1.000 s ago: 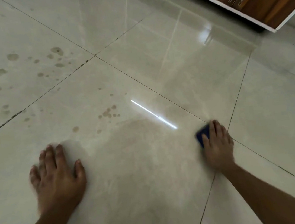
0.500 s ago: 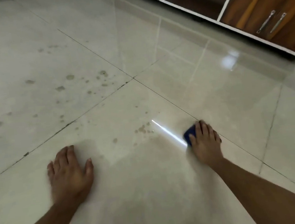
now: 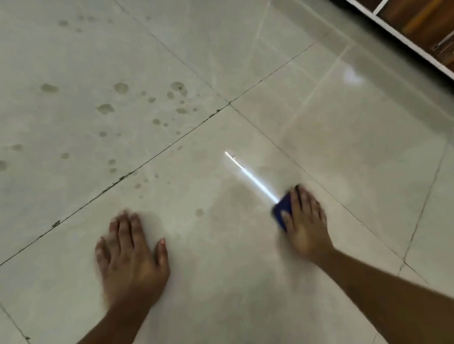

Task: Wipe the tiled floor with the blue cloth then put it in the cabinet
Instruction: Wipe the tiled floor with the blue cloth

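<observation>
Two hands: left hand (image 3: 131,256) flat on tiled floor (image 3: 38,66); right hand (image 3: 307,225) presses one blue cloth (image 3: 282,209), fingers straight.

Both hands lie flat on the floor (image 3: 343,136), left hand (image 3: 133,263) well apart from right hand (image 3: 307,226); the cloth (image 3: 282,210) sits under the right one (its left edge showing), stains (image 3: 124,104) ahead-left, cabinet (image 3: 428,13) far right

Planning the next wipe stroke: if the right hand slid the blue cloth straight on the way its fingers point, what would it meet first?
Probably the grout line just ahead of the right hand and blue cloth, then bare glossy tile; the cabinet lies farther up and right.
</observation>
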